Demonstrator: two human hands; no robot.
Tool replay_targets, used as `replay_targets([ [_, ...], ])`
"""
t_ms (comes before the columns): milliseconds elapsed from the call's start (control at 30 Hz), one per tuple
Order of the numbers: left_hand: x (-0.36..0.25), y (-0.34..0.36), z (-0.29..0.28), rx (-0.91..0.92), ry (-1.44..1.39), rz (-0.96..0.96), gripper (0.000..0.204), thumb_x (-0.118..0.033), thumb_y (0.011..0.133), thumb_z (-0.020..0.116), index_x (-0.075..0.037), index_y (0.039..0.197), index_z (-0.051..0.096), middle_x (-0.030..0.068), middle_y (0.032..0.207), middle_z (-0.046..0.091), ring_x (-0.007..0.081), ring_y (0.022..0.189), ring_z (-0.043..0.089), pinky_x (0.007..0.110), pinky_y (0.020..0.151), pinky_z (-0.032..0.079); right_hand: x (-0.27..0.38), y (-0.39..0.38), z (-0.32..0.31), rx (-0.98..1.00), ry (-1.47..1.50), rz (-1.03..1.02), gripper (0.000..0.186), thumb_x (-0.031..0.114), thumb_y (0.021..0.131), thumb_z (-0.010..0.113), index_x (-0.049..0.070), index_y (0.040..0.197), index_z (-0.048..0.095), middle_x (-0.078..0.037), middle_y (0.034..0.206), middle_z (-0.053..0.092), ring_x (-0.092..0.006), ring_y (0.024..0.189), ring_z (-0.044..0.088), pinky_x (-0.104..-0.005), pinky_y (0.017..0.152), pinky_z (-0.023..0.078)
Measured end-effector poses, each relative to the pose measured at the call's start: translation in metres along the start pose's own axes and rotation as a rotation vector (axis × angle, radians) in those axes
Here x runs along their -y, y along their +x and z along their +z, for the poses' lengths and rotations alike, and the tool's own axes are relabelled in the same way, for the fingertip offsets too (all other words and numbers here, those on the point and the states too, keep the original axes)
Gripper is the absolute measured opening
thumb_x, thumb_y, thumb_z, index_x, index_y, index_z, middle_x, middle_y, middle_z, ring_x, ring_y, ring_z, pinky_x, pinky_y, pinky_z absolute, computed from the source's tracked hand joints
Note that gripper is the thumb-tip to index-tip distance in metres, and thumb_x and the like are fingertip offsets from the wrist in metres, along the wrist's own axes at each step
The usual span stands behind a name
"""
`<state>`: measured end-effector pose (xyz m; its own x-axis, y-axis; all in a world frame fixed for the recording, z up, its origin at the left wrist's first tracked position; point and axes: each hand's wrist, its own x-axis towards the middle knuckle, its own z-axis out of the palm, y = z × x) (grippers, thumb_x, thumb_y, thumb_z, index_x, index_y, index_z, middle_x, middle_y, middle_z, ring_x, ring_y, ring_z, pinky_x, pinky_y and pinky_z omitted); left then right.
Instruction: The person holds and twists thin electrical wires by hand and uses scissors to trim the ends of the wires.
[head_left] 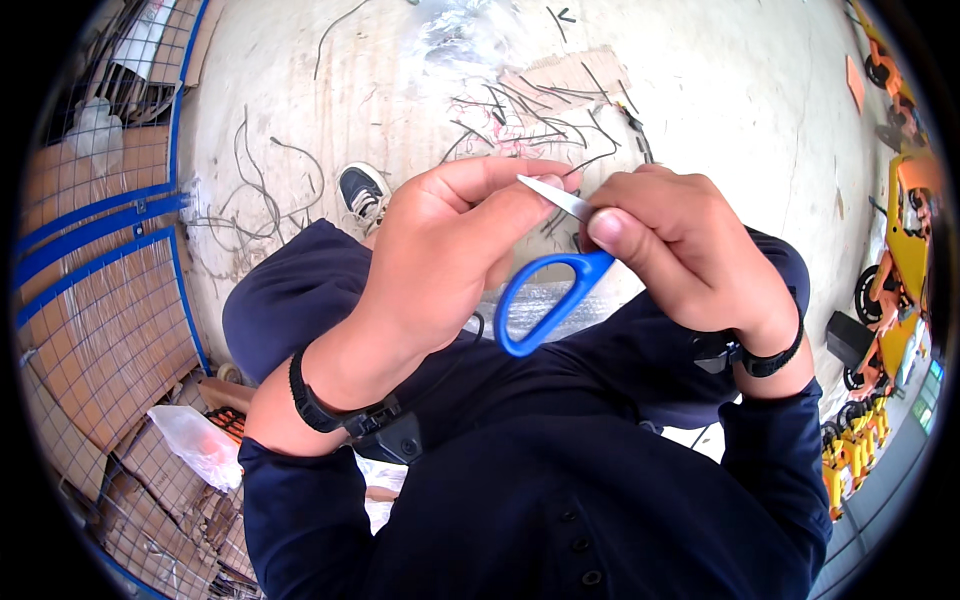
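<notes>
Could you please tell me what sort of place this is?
Probably a workshop or warehouse: black wire pieces litter the pale floor, cardboard shows behind blue-framed wire mesh, and yellow wheeled machines stand along the right.

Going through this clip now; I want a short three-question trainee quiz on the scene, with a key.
1. Which hand holds the blue-handled scissors?
2. True or false: only the left wrist wears a strap.
3. In this view, the tip of the blade overlaps:
A) the shoe
B) the left hand
C) the mesh panel

Key:
1. The right hand.
2. False: both wrists wear dark straps.
3. B.
</notes>
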<state>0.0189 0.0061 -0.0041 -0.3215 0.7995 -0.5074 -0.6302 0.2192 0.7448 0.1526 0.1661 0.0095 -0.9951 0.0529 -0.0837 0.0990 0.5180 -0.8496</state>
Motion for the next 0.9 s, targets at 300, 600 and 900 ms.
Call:
replay_targets([
  [300,0.003,0.001,0.001,0.013,0.077,0.003,0.024,-0.007,0.089,0.056,0.01,0.107,0.06,0.0165,0.098,0.066,0.0166,0.086,0.065,0.026,0.077,0.054,-0.007,0.001,0.007,-0.22,-0.055,-0.085,0.027,0.014,0.09,0.058,0.002,0.065,0.055,-0.012,0.049,0.047,-0.0311,0.045,0.049,-0.037,0.044,0.037],
  [600,0.005,0.0,0.0,-0.014,0.076,0.128,0.02,-0.008,0.089,0.06,0.005,0.103,0.066,0.0071,0.086,0.068,0.0065,0.074,0.06,0.02,0.065,0.049,-0.009,0.002,0.002,-0.237,-0.068,-0.095,0.023,0.013,0.088,0.059,0.002,0.068,0.059,-0.012,0.051,0.051,-0.0308,0.046,0.051,-0.0352,0.044,0.038],
  [900,-0.003,-0.005,-0.001,-0.101,0.125,0.153,0.02,-0.011,0.089,0.063,0.002,0.104,0.068,-0.0046,0.068,0.06,-0.0027,0.054,0.04,0.015,0.046,0.028,-0.013,-0.001,-0.014,-0.378,0.083,0.136,0.029,0.021,0.095,0.055,-0.001,0.076,0.062,-0.004,0.053,0.05,-0.0097,0.049,0.045,-0.028,0.048,0.038],
])
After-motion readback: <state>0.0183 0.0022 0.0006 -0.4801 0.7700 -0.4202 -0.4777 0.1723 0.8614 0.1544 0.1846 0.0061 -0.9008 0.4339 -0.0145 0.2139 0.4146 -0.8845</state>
